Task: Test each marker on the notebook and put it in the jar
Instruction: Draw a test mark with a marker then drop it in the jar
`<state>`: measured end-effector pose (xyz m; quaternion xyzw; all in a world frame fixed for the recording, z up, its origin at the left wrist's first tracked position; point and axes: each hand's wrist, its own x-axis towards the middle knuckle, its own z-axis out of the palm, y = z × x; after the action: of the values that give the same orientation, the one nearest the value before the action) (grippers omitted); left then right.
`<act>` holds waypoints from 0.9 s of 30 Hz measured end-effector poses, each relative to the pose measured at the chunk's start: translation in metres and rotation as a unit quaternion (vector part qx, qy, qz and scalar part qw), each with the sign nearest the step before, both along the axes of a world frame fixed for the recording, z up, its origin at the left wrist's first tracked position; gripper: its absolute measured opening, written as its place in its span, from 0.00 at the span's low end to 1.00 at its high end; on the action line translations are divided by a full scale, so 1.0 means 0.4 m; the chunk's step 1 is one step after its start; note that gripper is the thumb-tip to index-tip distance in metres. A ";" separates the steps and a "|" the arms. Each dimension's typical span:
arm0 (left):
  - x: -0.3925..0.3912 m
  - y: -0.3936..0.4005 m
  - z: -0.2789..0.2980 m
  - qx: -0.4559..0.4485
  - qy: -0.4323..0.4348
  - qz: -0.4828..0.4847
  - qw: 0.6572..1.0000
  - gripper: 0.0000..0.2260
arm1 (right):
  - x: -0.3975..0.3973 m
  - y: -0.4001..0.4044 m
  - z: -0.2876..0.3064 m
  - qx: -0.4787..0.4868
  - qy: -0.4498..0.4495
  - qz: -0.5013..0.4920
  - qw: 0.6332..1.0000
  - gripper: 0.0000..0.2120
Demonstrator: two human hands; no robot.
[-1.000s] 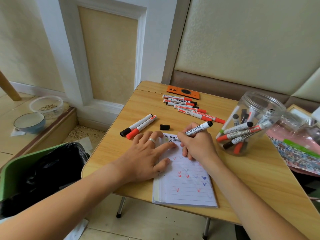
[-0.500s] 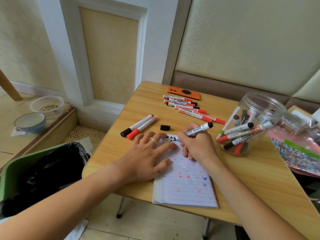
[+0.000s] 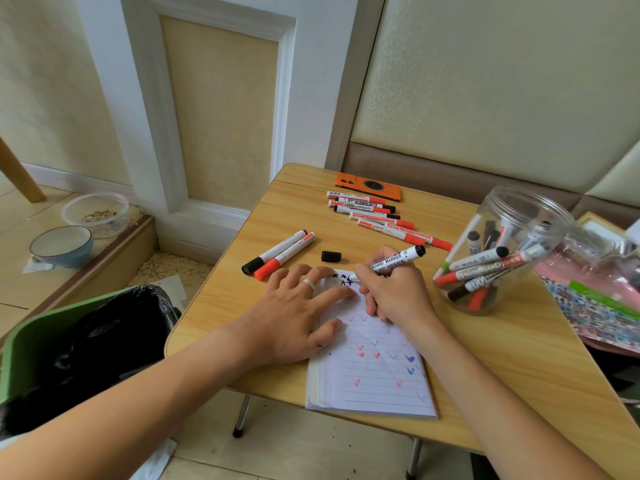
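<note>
A: Hardly anything has shifted over the last second. The right hand (image 3: 394, 292) still grips the black marker (image 3: 393, 262), tip down at the top of the notebook (image 3: 374, 379), and the black scribbles there look a touch fuller, though they're too small to be sure.

B: And the left hand (image 3: 291, 317)?

A: Flat, fingers spread, pressing the page down as before. So this marker is mid-test, not yet headed for the jar (image 3: 502, 247).

B: Its cap (image 3: 330, 256)?

A: Lying loose on the worktop (image 3: 502, 362), just beyond the left fingers. It likely needs to go back on first.

B: Room to move?

A: The jar stands near the right hand, mouth tilted toward it, a clear short path. The notebook's near end overhangs the worktop edge, so that pressing hand matters. Untested markers (image 3: 374, 216) wait at the far side, with two more (image 3: 278, 253) to the left.
</note>
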<state>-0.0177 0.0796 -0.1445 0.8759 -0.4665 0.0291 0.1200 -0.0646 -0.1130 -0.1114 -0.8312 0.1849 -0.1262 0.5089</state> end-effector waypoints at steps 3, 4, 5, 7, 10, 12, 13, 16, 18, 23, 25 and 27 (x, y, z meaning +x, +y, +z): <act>-0.002 0.000 0.000 -0.009 0.000 -0.002 1.000 0.22 | 0.001 0.000 -0.002 0.001 0.002 -0.002 1.000 0.05; -0.002 0.000 0.001 -0.008 -0.001 -0.001 1.000 0.22 | 0.000 -0.001 -0.002 0.002 0.003 -0.005 1.000 0.05; -0.001 0.000 0.001 -0.006 -0.001 -0.001 1.000 0.22 | -0.001 -0.001 -0.002 0.002 0.005 -0.008 1.000 0.05; -0.001 0.000 0.001 -0.004 0.000 -0.002 1.000 0.22 | -0.003 -0.003 -0.001 -0.001 0.009 -0.012 1.000 0.06; -0.002 0.001 0.001 -0.005 0.002 -0.002 1.000 0.22 | -0.005 -0.004 -0.001 0.001 0.009 -0.018 1.000 0.06; -0.003 0.001 0.002 -0.004 0.000 -0.002 1.000 0.21 | -0.006 -0.003 0.000 0.008 0.003 -0.021 1.000 0.06; -0.003 0.001 0.004 -0.004 0.001 -0.002 1.000 0.21 | -0.006 -0.002 0.000 0.011 -0.001 -0.023 1.000 0.05; -0.001 -0.001 0.008 -0.004 0.010 -0.004 1.000 0.21 | -0.006 -0.001 0.001 0.008 -0.006 -0.024 1.000 0.05; 0.000 0.000 0.010 0.001 0.024 -0.001 1.000 0.21 | -0.005 -0.001 0.001 0.005 -0.005 -0.020 1.000 0.05; 0.003 -0.001 0.025 0.008 0.041 0.001 0.999 0.21 | -0.003 -0.001 -0.005 0.010 0.000 -0.006 1.000 0.05; 0.007 -0.003 0.028 0.005 0.047 0.000 0.999 0.21 | -0.003 -0.001 -0.006 0.005 0.002 0.006 1.000 0.05; 0.012 -0.004 0.029 0.002 0.051 -0.002 0.999 0.22 | -0.004 -0.002 -0.007 -0.002 0.003 0.012 1.000 0.05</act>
<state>-0.0127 0.0779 -0.1327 0.8757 -0.4613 -0.0163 0.1416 -0.0663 -0.1137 -0.1142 -0.8350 0.1764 -0.1180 0.5077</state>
